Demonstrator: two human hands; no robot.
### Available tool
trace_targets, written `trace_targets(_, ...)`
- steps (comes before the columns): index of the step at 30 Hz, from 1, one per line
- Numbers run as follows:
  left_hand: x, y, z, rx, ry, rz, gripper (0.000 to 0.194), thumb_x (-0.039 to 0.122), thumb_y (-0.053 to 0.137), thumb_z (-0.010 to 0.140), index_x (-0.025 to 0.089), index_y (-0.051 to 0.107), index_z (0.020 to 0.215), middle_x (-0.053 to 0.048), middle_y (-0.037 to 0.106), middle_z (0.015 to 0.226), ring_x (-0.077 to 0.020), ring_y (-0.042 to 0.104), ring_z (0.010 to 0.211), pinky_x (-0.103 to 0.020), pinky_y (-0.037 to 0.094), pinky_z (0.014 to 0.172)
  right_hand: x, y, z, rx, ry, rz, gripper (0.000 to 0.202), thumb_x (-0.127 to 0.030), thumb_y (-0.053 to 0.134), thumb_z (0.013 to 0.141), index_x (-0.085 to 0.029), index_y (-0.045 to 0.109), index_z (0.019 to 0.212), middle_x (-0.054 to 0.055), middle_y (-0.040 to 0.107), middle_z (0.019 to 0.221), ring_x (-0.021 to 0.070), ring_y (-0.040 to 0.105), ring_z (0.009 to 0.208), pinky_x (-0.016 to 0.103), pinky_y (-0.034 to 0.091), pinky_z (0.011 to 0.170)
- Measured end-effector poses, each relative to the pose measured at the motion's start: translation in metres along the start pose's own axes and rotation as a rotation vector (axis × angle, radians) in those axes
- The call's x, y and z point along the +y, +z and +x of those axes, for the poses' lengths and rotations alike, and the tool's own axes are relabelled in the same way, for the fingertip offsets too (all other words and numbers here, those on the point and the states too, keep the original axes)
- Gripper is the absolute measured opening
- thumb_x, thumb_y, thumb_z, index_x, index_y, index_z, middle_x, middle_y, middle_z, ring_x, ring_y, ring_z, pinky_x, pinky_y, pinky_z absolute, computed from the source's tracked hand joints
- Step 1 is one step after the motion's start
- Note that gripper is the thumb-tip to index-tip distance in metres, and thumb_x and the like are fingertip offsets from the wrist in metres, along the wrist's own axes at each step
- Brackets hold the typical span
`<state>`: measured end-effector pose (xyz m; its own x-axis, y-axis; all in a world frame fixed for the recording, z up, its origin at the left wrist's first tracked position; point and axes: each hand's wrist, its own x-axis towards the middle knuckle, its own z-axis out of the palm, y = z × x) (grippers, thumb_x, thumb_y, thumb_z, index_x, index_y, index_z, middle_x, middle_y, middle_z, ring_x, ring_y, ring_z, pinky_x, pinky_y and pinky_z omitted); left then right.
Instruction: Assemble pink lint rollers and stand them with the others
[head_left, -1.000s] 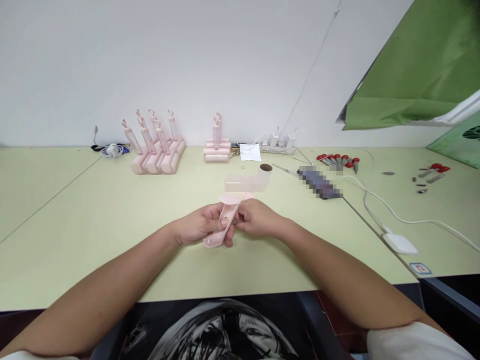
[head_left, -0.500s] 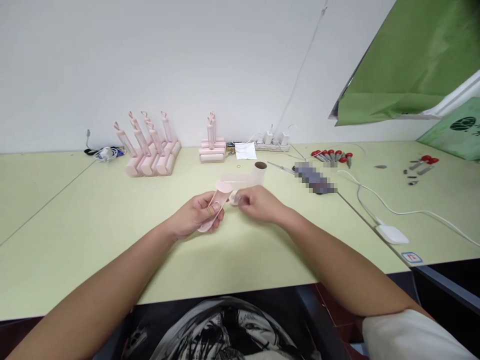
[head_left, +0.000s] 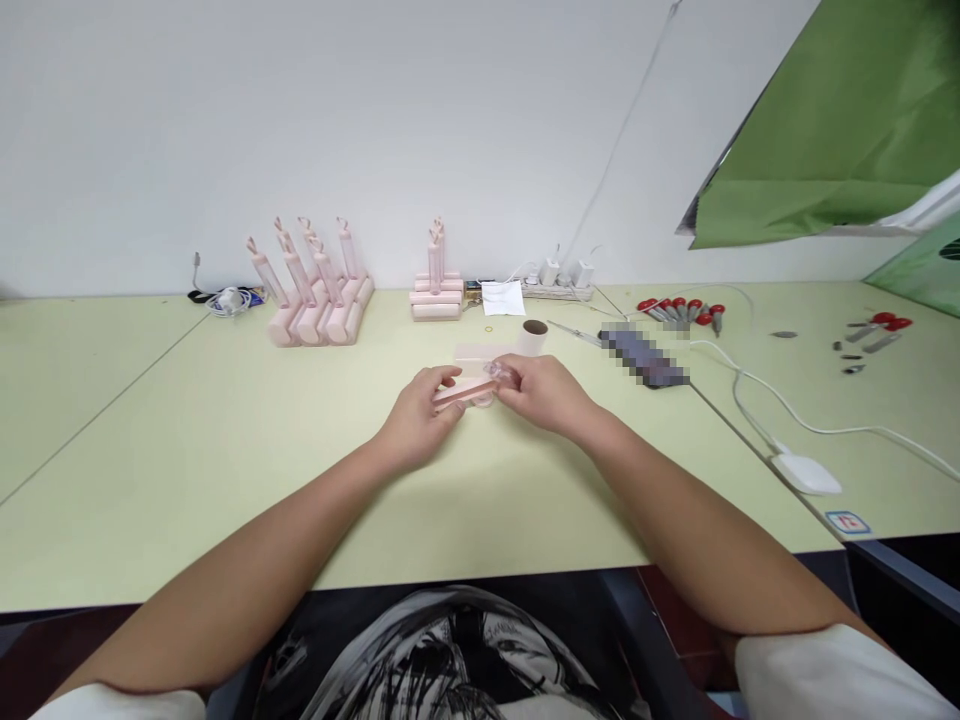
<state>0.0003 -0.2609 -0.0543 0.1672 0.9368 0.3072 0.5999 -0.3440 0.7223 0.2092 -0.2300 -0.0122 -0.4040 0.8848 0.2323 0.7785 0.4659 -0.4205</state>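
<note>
My left hand grips a long pink plastic cover, which lies nearly level, its hollow side partly in view. At the cover's right end is my right hand, its fingers pinched on a small clear plastic piece, mostly hidden by the fingers. A pale rounded part shows just under the cover; whether it belongs to it I cannot tell. Behind the hands stands a pale sticky-paper roll with a brown core. A pale strip stretches left from it.
Several pink lint rollers with upright handles stand at the back left, and a smaller group at the back middle. Right of the roll lie a blurred-out phone, red-capped tools, a white cable and a white charger.
My left hand has turned the pink cover from steeply slanted to nearly level and brought it to the right. My right hand now meets its end. The view has shifted slightly left.
</note>
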Motion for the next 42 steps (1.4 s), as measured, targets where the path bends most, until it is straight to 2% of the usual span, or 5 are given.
trace_targets(9, -0.001, -0.019, -0.002, -0.322, -0.059, -0.142, 0.058, 0.051, 0.059, 0.087, 0.02, 0.056, 0.137, 0.0, 0.062, 0.083, -0.014, 0.053, 0.068, -0.026, 0.041, 0.06, 0.014, -0.002, 0.01, 0.148, 0.128, -0.178, 0.007, -0.019, 0.051, 0.078, -0.021, 0.053, 0.071, 0.001, 0.057, 0.065, 0.0163, 0.044, 0.059, 0.028, 0.023, 0.056)
trace_targets(19, 0.007, -0.027, 0.004, -0.29, -0.297, -0.417, 0.057, 0.052, 0.065, 0.081, 0.015, 0.066, 0.124, 0.002, 0.054, 0.062, -0.0097, 0.044, 0.05, -0.023, 0.034, 0.045, 0.011, -0.002, 0.007, 0.26, 0.041, -0.163, 0.007, -0.019, 0.05, 0.08, -0.02, 0.056, 0.077, 0.004, 0.059, 0.074, 0.0181, 0.048, 0.065, 0.029, 0.026, 0.059)
trace_targets(23, 0.0, -0.026, 0.006, -0.187, -0.29, -0.487, 0.056, 0.052, 0.068, 0.077, 0.016, 0.067, 0.119, 0.0, 0.06, 0.074, -0.0105, 0.049, 0.054, -0.024, 0.04, 0.048, -0.002, -0.006, -0.003, 0.368, -0.024, -0.103, 0.014, -0.026, 0.048, 0.088, -0.019, 0.059, 0.086, 0.007, 0.063, 0.081, 0.0198, 0.054, 0.072, 0.029, 0.035, 0.065)
trace_targets(32, -0.021, -0.012, 0.012, -0.038, -0.066, -0.312, 0.045, 0.046, 0.068, 0.08, 0.017, 0.067, 0.115, 0.001, 0.061, 0.081, -0.0124, 0.054, 0.071, -0.026, 0.046, 0.069, -0.035, 0.01, -0.021, -0.348, -0.182, -0.353, 0.018, -0.015, 0.054, 0.083, -0.016, 0.067, 0.094, 0.014, 0.067, 0.103, 0.0287, 0.059, 0.098, 0.035, 0.042, 0.077)
trace_targets(42, -0.027, 0.003, 0.016, -0.113, 0.1, -0.032, 0.04, 0.035, 0.058, 0.088, 0.022, 0.061, 0.125, -0.005, 0.069, 0.108, -0.0189, 0.063, 0.094, -0.032, 0.051, 0.083, -0.032, 0.019, -0.02, -0.487, -0.203, -0.335, 0.048, -0.014, 0.05, 0.083, -0.013, 0.058, 0.131, 0.02, 0.059, 0.123, 0.0333, 0.056, 0.104, 0.042, 0.044, 0.087)
